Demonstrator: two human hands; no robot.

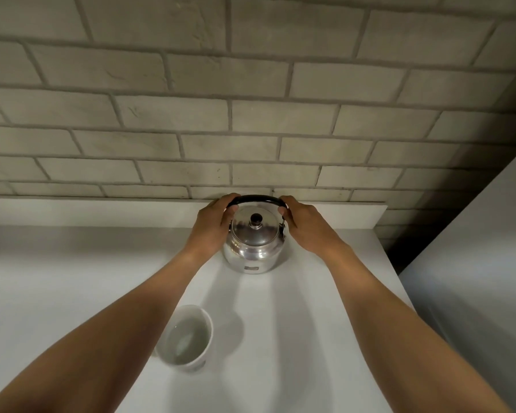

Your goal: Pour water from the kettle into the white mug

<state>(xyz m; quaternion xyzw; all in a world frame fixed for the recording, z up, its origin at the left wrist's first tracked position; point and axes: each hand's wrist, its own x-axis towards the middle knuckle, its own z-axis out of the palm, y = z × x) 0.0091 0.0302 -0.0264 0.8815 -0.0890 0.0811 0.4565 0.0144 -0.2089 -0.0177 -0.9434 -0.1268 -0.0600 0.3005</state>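
A shiny metal kettle (255,245) with a black knob on its lid stands upright on the white counter (72,278), close to the back wall. Its black handle arches over the lid. My left hand (213,225) grips the left end of that handle, and my right hand (306,225) grips the right end. The white mug (186,338) sits nearer to me, partly under my left forearm. Water is visible inside the mug. The kettle's spout is hidden.
A grey brick wall (251,114) rises right behind the counter's low white backsplash. A tall pale appliance or cabinet side (474,278) borders the counter on the right. The counter stretches further to the left.
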